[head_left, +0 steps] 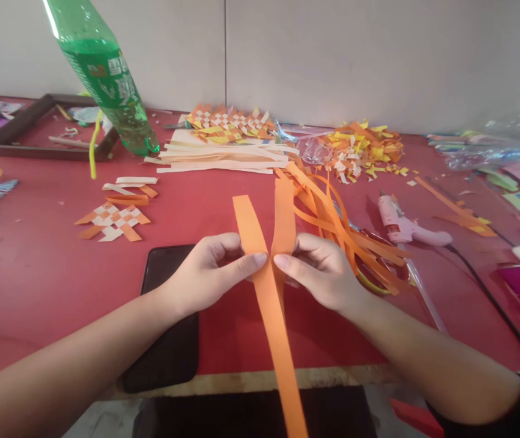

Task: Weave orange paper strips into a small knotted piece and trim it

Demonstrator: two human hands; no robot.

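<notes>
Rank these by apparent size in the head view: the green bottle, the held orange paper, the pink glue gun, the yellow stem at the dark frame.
1. Green bottle and held orange paper: unsure; the paper is nearer the camera and both run out of the picture.
2. Pink glue gun
3. Yellow stem

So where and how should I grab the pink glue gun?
Probably by its handle, from the right: the glue gun seems to lie on its side, handle sticking out rightward, away from the nozzle, which points toward the back.
</notes>
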